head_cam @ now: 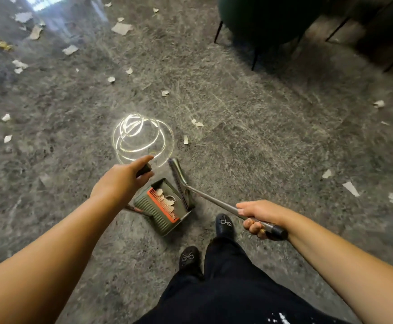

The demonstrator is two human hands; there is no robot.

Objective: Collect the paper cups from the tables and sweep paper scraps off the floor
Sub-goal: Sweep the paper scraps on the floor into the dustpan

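Mid-sweep, judging by the floor. Left hand (pixel 120 181) at centre frame, curled around the dark grip of the dustpan's handle, index finger stretched forward. Right hand (pixel 258 217) at lower right of centre, wrapped around the metal broom handle (pixel 216 202) near its black end. Broom head (pixel 179 181) resting against the open mouth of the green dustpan (pixel 160 213), just below centre. Several paper scraps in the pan (pixel 167 201) beside its orange comb. Plenty left: loose scraps (pixel 121 28) thick across the upper left of the frame, a few more (pixel 351 188) along the right edge, and singles near centre. No paper cups or table tops in view, so nothing to say on that half. Dark chair legs (pixel 254 59) at upper right.
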